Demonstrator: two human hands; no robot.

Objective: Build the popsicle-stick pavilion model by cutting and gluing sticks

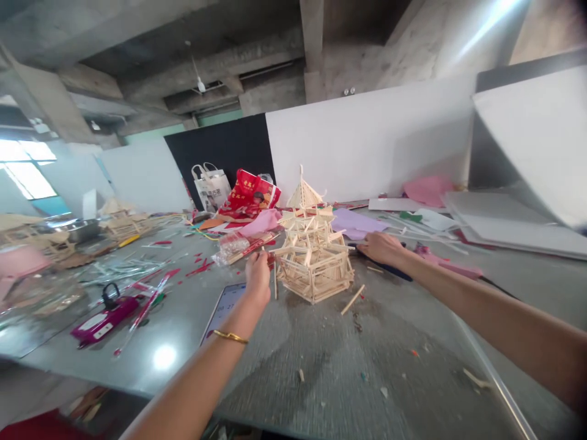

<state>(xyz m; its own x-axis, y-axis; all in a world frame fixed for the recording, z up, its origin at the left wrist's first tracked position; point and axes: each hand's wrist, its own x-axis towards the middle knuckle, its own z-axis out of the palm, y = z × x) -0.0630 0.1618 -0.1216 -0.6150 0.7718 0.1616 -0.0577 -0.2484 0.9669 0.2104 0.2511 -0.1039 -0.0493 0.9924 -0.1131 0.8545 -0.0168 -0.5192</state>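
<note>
The wooden-stick pagoda (313, 260) stood upright on the grey tabletop (275, 366), long axis vertical, spire (301, 176) pointing up. The left hand (258, 278) was curled at its left, the right hand (380, 249) by a dark-blue object (397, 270) at its right; what either grasped, I could not tell. Behind the pagoda, leftward, stood a white tote bag (214, 188) and a red printed bag (245, 198), contents hidden.

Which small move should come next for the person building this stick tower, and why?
Probably bring the left hand a little closer to the stick tower. Its fingers look pinched together just left of the tower, while the right hand is at a dark object on the other side. Whatever the left hand may pinch is too small to identify.
</note>
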